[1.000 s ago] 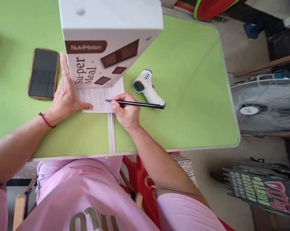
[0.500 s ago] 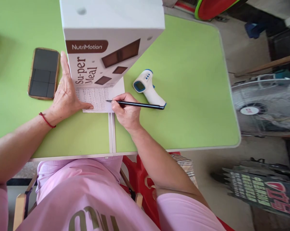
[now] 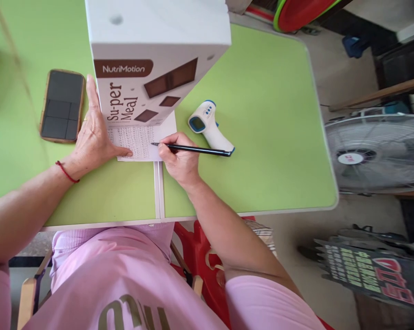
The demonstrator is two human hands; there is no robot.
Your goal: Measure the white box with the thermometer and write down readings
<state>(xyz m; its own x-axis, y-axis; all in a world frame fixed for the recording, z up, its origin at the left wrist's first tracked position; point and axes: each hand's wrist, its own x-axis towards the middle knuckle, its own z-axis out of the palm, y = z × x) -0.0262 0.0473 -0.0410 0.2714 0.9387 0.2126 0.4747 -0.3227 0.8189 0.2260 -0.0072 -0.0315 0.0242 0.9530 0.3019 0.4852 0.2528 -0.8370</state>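
Note:
A black pen (image 3: 200,149) is pinched in my right hand (image 3: 182,158), its tip on or just above a sheet of paper (image 3: 134,142) covered with small handwriting. With thumb and fingers spread, my left hand (image 3: 93,133) rests by the paper's left side; the thumb lies on its lower edge and the fingers reach up along the box. That white NutriMotion box (image 3: 120,91) stands over the far part of the sheet and hides it. To the right of the box lies a white and blue infrared thermometer (image 3: 212,128), partly behind the pen.
A smartphone (image 3: 62,105) in a brown-edged case lies left of my left hand. The green table (image 3: 278,128) has a metal seam running to its near edge. Beyond its right end are a fan (image 3: 372,156) and a dark printed bag (image 3: 368,270). A red chair (image 3: 196,247) stands below.
My view has shifted slightly, so the table's right end and the fan sit a little further left. Both hands, the pen and the paper keep nearly the same places.

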